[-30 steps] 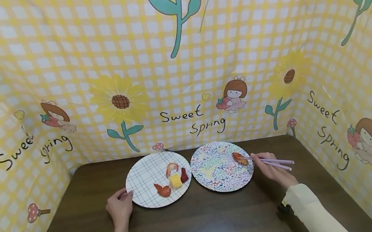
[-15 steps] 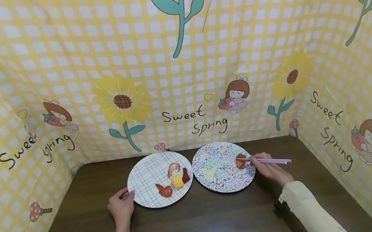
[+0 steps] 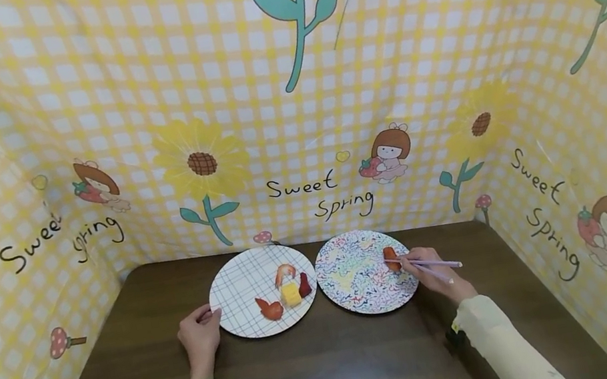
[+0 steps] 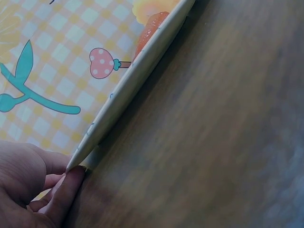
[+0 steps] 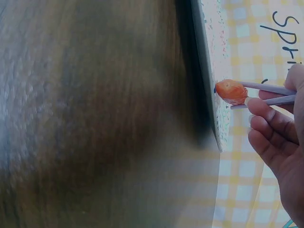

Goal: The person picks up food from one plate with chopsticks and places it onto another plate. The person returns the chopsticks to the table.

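Observation:
My left hand [image 3: 200, 335] pinches the left rim of a white plate with a blue-line grid [image 3: 232, 290]; in the left wrist view the thumb and fingers meet at its edge. My right hand [image 3: 438, 270] grips a pair of light purple chopsticks [image 3: 436, 259] at the right side of a multicoloured speckled plate [image 3: 351, 286]. Their tips lie around an orange-brown food piece [image 3: 391, 256] on that plate. In the right wrist view the glossy piece [image 5: 231, 91] sits between the two chopsticks [image 5: 273, 88], close over the plate's surface.
On the grid plate lie a shrimp [image 3: 284, 273], a yellow block [image 3: 291, 294], a dark red piece [image 3: 304, 284] and a reddish-brown wing-shaped piece [image 3: 270, 308]. Both plates stand side by side on a dark wooden table [image 3: 311, 371]. Yellow checked cloth [image 3: 291, 117] walls the back and sides.
The orange-brown piece has turned from slanted to nearly upright in the head view. The chopsticks' rear ends came together, then spread again. The left hand keeps its hold on the grid plate.

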### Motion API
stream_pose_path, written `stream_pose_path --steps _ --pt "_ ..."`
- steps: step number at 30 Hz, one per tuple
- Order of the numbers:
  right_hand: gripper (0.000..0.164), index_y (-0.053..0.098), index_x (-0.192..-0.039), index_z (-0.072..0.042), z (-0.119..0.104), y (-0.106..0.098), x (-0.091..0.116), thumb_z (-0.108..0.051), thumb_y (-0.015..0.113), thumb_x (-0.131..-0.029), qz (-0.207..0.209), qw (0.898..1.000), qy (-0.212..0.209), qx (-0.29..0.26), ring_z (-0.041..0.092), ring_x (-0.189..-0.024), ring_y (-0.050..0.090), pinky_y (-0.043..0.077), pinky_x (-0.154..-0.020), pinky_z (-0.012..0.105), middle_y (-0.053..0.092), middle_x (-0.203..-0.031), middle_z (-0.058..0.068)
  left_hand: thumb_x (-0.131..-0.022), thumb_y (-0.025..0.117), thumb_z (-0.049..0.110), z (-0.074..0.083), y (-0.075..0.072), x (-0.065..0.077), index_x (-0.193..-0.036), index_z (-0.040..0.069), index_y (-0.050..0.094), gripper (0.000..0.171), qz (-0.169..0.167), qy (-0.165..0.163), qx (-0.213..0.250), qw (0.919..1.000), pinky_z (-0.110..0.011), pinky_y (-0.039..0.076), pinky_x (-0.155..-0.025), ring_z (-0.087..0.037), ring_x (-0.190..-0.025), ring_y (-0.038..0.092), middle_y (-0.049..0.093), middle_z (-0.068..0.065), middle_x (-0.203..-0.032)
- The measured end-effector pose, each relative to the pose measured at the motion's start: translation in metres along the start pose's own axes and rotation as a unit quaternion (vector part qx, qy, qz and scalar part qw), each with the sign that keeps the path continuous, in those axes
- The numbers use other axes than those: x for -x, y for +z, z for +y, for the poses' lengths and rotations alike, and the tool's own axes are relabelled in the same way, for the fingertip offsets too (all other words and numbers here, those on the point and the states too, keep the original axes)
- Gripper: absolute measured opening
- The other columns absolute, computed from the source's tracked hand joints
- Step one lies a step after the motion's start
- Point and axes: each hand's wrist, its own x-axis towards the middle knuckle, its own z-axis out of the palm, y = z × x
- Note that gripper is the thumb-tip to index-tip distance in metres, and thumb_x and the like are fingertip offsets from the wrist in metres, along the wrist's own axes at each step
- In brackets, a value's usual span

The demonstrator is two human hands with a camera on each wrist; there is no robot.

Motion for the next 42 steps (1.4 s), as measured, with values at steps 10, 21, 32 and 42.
stream_pose_path --steps 10,21,32,42 --pt "0.041 0.054 -0.058 -0.009 -0.002 0.004 -0.004 0.0 0.062 -0.097 0.013 0.998 -0.025 0.056 -0.001 -0.052 0.032 0.031 -0.047 0.02 0.038 -0.057 -0.014 -0.094 0.072 0.016 -0.003 0.0 -0.001 -0.119 -0.006 0.071 0.034 0.001 -0.002 0.0 1.0 -0.036 0.057 -0.077 -0.036 -0.102 0.071 0.073 -0.027 -0.11" --pt "0.026 0.068 -0.076 -0.001 -0.013 0.005 -0.014 -0.009 0.061 -0.1 -0.029 0.995 0.072 0.062 0.011 -0.06 0.046 0.04 -0.056 0.026 0.056 -0.068 -0.003 -0.095 0.072 0.017 -0.002 0.001 -0.001 -0.12 -0.005 0.071 0.034 -0.002 -0.005 -0.001 1.0 -0.03 0.055 -0.075 -0.035 -0.102 0.071 0.073 -0.026 -0.11" --pt "0.029 0.07 -0.08 -0.001 -0.017 0.003 -0.021 -0.012 0.056 -0.103 -0.088 0.985 0.131 0.068 0.015 -0.06 0.047 0.04 -0.056 0.03 0.057 -0.066 0.002 -0.094 0.072 0.016 -0.002 0.0 -0.001 -0.119 -0.006 0.071 0.033 -0.003 0.0 0.006 1.0 -0.016 0.048 -0.066 -0.036 -0.1 0.071 0.073 -0.027 -0.109" --pt "0.025 0.069 -0.08 -0.004 -0.012 0.001 -0.021 -0.012 0.059 -0.102 -0.097 0.983 0.138 0.072 0.011 -0.056 0.046 0.038 -0.05 0.025 0.055 -0.066 -0.002 -0.094 0.072 0.015 -0.001 -0.001 -0.001 -0.117 -0.007 0.071 0.032 0.004 0.007 0.013 0.9999 -0.007 0.039 -0.061 -0.036 -0.098 0.071 0.073 -0.027 -0.107"
